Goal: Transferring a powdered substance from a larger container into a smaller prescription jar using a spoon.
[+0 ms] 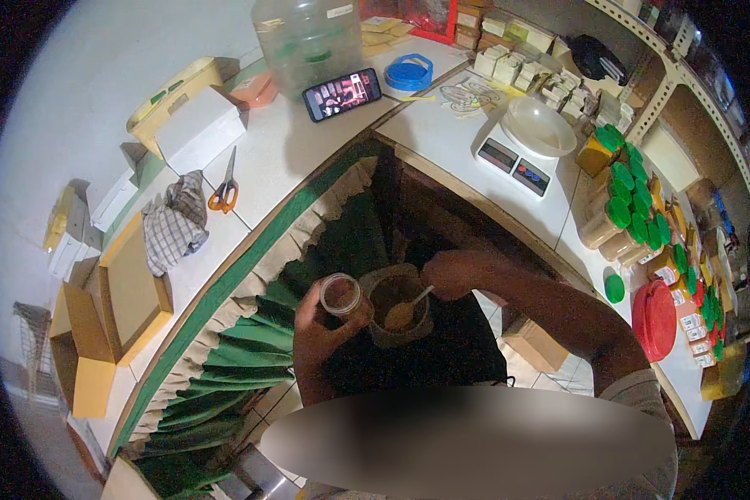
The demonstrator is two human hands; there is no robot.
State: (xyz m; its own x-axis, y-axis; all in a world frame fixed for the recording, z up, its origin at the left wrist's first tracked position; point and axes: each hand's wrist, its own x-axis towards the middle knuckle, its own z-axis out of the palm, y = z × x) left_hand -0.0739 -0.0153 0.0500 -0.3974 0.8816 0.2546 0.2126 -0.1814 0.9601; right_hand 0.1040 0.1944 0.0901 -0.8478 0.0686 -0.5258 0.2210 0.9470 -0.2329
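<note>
My left hand point(315, 329) is wrapped around a small clear open-mouthed jar point(340, 293), held upright over my lap. Some brown stuff shows inside it, though how much I cannot tell. Just to its right, a pale tub point(382, 339) rests on the dark cloth of my lap. Brown powder point(398, 317) lies inside the tub. Pinched in my right hand point(452, 273) is a light-coloured spoon point(422, 296), slanting down into the tub, its bowl at the powder. The jar's rim sits close beside the tub's left edge.
On the right table stand a kitchen scale point(517, 162) with a round bowl point(542, 127), green-lidded jars point(617, 212) and a red lid point(654, 321). The left table bears scissors point(226, 187), a checked cloth point(175, 221), a phone point(343, 94) and an open cardboard box point(133, 275).
</note>
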